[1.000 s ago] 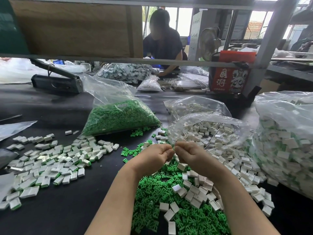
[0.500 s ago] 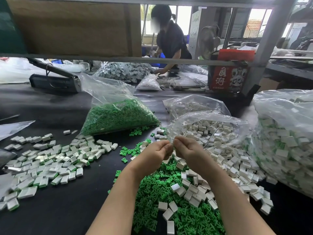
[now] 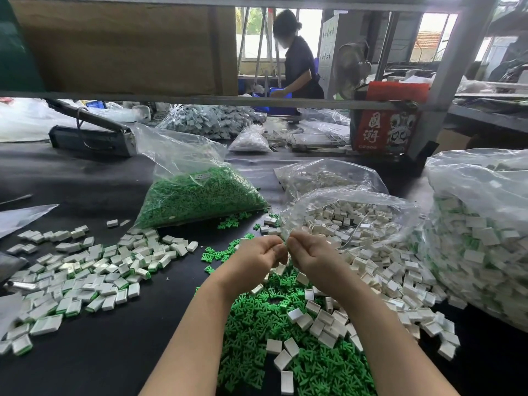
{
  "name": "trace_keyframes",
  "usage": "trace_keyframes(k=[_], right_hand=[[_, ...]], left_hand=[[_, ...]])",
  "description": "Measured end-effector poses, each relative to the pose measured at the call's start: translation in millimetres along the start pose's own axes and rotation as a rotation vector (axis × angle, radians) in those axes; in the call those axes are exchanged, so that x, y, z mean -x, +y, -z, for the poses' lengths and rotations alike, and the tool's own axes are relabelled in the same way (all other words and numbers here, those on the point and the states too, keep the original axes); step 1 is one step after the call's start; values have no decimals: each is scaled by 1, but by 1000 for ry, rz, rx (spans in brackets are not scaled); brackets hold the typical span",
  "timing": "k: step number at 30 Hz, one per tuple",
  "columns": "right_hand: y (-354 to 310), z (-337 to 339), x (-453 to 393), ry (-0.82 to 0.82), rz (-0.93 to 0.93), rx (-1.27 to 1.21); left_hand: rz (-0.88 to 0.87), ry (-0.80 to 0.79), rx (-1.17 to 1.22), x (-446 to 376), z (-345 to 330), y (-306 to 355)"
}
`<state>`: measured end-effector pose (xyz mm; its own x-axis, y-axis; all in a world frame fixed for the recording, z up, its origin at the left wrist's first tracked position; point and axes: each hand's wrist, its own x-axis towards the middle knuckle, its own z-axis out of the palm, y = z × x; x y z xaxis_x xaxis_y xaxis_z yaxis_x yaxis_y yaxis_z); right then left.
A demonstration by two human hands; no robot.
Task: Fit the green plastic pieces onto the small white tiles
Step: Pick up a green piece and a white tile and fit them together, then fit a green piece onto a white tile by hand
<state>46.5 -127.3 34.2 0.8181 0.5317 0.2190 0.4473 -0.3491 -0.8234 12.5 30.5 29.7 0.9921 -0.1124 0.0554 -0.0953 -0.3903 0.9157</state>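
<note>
My left hand (image 3: 253, 260) and my right hand (image 3: 311, 257) are held together above the black table, fingers curled, fingertips meeting around a small piece that is almost wholly hidden between them. Under my wrists lies a heap of loose green plastic pieces (image 3: 257, 324). Small white tiles (image 3: 320, 321) are scattered over and to the right of it. A spread of tiles with green pieces fitted (image 3: 85, 275) lies on the left.
A clear bag of green pieces (image 3: 197, 195) stands behind my hands, an open bag of white tiles (image 3: 357, 218) to the right of it, and a big bag of fitted tiles (image 3: 485, 238) at the far right. A person (image 3: 297, 64) works beyond the shelf frame.
My two hands have stayed pressed together, shifting slightly away from me. The person in the background has stood up and moved to the right.
</note>
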Motion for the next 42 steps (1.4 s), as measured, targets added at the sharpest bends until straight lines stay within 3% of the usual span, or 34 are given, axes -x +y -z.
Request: trace_keyframes(k=[5, 10, 13, 16, 18, 23, 31, 33, 35, 39, 42], right_hand=[[-7, 0, -4, 41, -33, 207], [-12, -1, 1, -117, -137, -149], [-11, 4, 4, -202, -186, -243], [-11, 18, 9, -392, -239, -207], [-17, 24, 12, -596, -242, -133], [-49, -5, 9, -1028, -192, 230], [-65, -27, 10, -1242, -253, 370], [-65, -27, 10, -1228, -244, 378], [-60, -23, 10, -1099, -214, 375], [-37, -11, 5, -606, -212, 319], [-27, -11, 2, -335, -203, 454]], left_hand=[[2, -6, -94, 2, 12, 2], [10, -29, -61, 9, 19, 5], [60, -43, -84, 10, 20, -1], [106, -35, -88, 13, 24, -8], [128, 66, -81, 15, 30, -13], [95, 213, -140, 15, 32, -22], [97, 226, -179, 11, 31, -25], [101, 226, -167, 11, 31, -24], [117, 224, -171, 11, 32, -23], [188, 134, -197, 12, 36, -21], [268, -10, -324, 14, 37, -16]])
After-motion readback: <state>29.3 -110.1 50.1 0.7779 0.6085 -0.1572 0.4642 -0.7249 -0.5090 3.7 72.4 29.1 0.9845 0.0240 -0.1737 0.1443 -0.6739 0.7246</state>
